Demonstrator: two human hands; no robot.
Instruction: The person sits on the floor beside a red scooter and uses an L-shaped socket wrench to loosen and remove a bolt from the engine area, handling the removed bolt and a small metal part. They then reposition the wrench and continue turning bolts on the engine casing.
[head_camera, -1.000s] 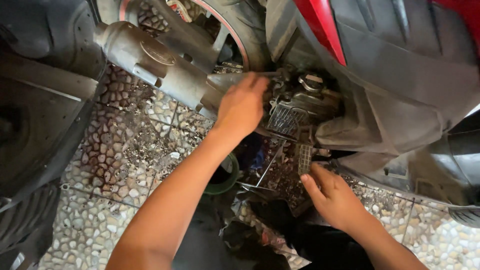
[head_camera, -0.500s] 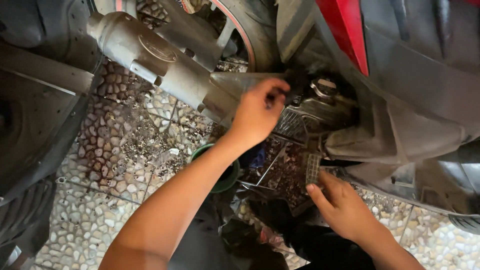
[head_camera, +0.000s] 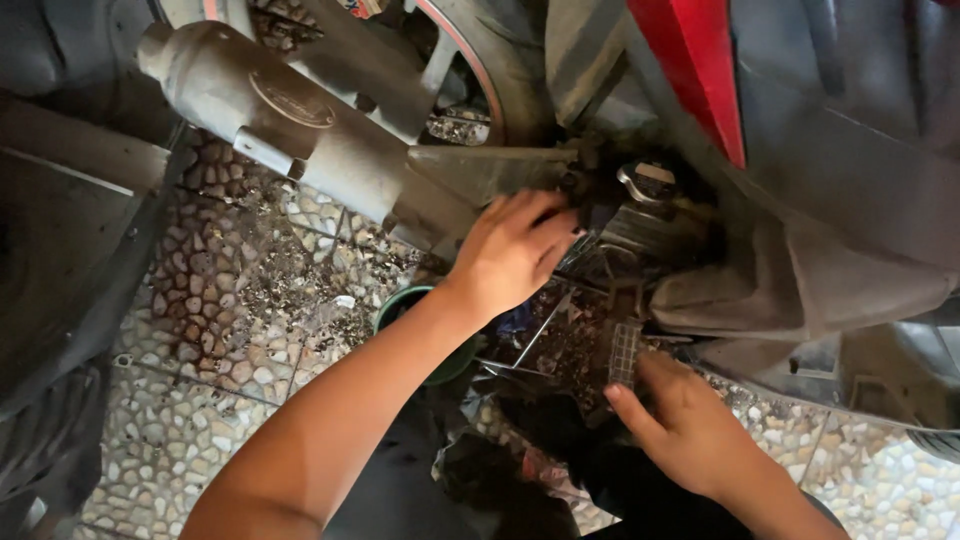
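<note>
Grey exhaust (head_camera: 290, 125) ran from the upper left to mid-frame, where the left hand (head_camera: 515, 250) had slid further right since a second before, its fingers now curled against the dark engine (head_camera: 650, 225) at centre. Right hand (head_camera: 690, 425), lower right, had barely shifted; it pinched a ribbed footpeg (head_camera: 623, 352). Green bowl (head_camera: 400, 305) sat on the pebble floor (head_camera: 200, 300) below the left wrist.

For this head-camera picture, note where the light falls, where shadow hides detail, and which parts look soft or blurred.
Head view: daylight brightens the pebbled floor and grey exhaust; deep shadow hides the engine parts at the left hand; the right hand and the left forearm look slightly soft; no strong glare.
</note>
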